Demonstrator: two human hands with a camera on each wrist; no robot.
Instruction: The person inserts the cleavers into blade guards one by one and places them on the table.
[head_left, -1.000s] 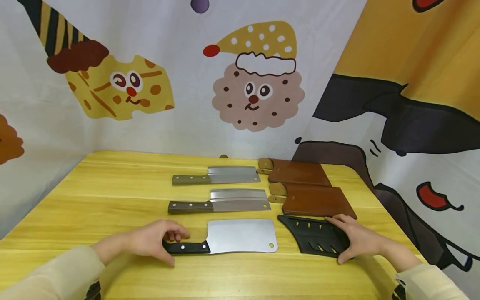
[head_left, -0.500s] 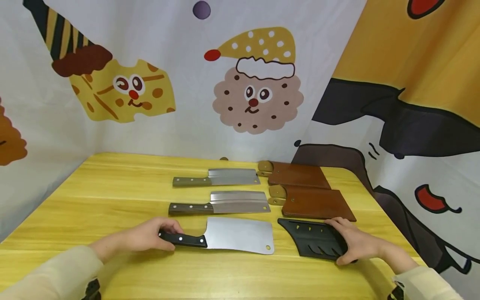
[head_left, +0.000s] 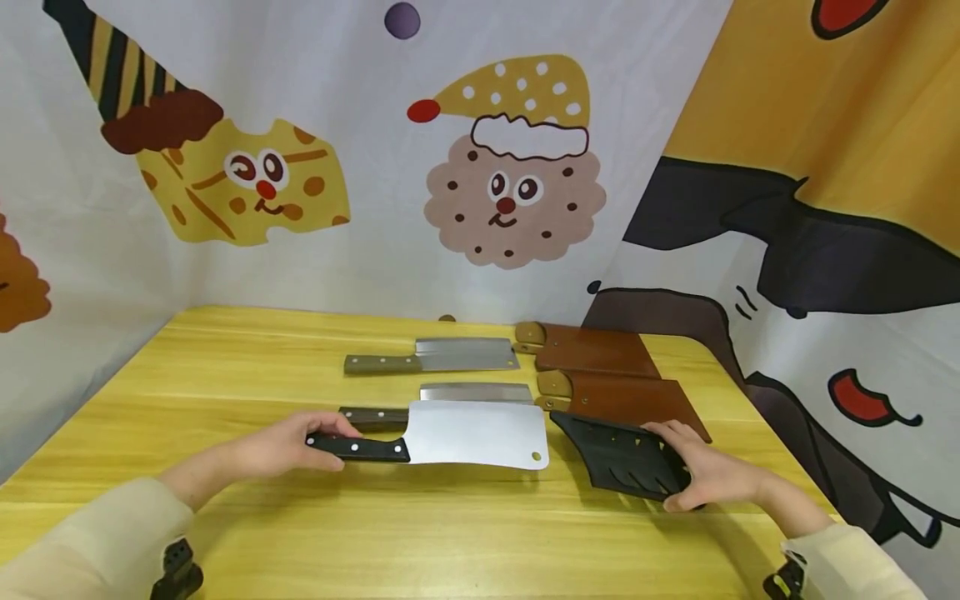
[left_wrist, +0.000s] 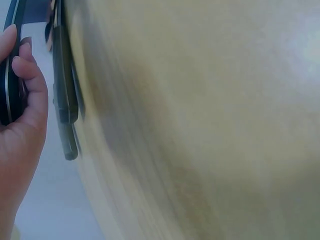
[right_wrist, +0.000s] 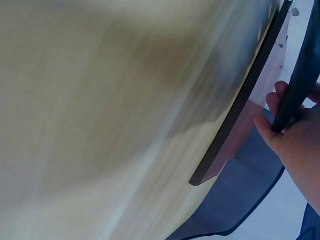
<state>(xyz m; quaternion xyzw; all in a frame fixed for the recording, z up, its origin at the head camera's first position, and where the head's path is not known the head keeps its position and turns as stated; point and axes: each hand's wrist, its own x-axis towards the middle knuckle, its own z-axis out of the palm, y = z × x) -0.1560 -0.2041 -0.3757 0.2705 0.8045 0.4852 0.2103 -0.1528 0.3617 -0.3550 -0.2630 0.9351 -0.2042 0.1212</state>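
My left hand (head_left: 279,448) grips the black riveted handle of a cleaver (head_left: 477,435), held up with its broad blade pointing right. In the left wrist view the same black handle (left_wrist: 11,75) lies between curled fingers and thumb. A black slotted blade sheath (head_left: 626,461) is pinched at its right end by my right hand (head_left: 712,473). The right wrist view shows the sheath (right_wrist: 300,70) lifted off the table, thumb and fingers on opposite sides. The sheath's pointed left corner is close to the blade's tip.
Behind the raised cleaver lies a dark-handled cleaver (head_left: 375,416), its blade partly covered. Farther back is an olive-handled cleaver (head_left: 382,364). Two brown leather sheaths (head_left: 592,347) (head_left: 630,406) lie at the right. A printed cloth (head_left: 360,275) hangs behind the wooden table (head_left: 420,542).
The left hand has taken hold of the black-handled cleaver and raised it from the table. The right hand has lifted and tilted the black sheath slightly.
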